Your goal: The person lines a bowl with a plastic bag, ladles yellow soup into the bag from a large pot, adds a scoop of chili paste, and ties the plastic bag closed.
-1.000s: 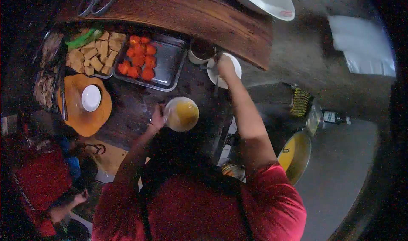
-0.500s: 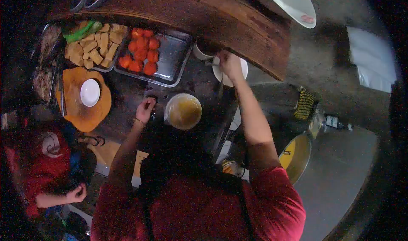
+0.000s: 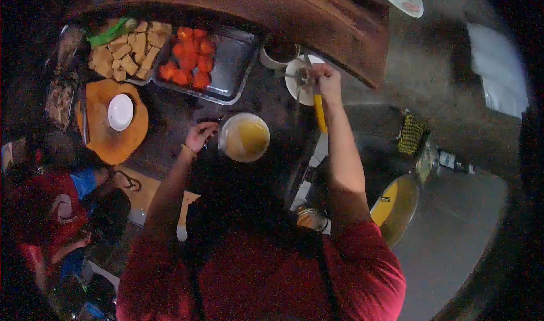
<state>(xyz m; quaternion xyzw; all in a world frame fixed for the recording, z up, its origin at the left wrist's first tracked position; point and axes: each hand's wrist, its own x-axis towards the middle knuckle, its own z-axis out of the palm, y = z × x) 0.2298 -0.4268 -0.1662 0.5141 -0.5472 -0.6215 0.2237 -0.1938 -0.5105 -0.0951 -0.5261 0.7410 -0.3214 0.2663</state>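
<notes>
My right hand [image 3: 327,84] is closed around a utensil with a yellow handle [image 3: 320,115] and a metal blade, over a white plate [image 3: 296,84] on which other metal utensils rest. Beside the round bowl of yellowish contents [image 3: 245,138], on its left, is my left hand [image 3: 199,136], holding nothing, its fingers loosely apart. Just behind the plate stands a white cup [image 3: 272,59] with a dark inside. Orange-red pieces [image 3: 187,59] lie in a metal tray [image 3: 233,98].
Tofu-like chunks [image 3: 129,53] fill another tray at the left, above a wooden board [image 3: 105,142] with a small white dish [image 3: 120,112]. A raised wooden shelf [image 3: 255,3] spans the back. At right is a pan [image 3: 409,207] of yellow liquid. A co-worker [image 3: 48,207] sits lower left.
My right hand now holds the yellow-handled utensil and has moved slightly right. My left hand, which let go of the bowl, has come back closer to it. The co-worker's arm has moved.
</notes>
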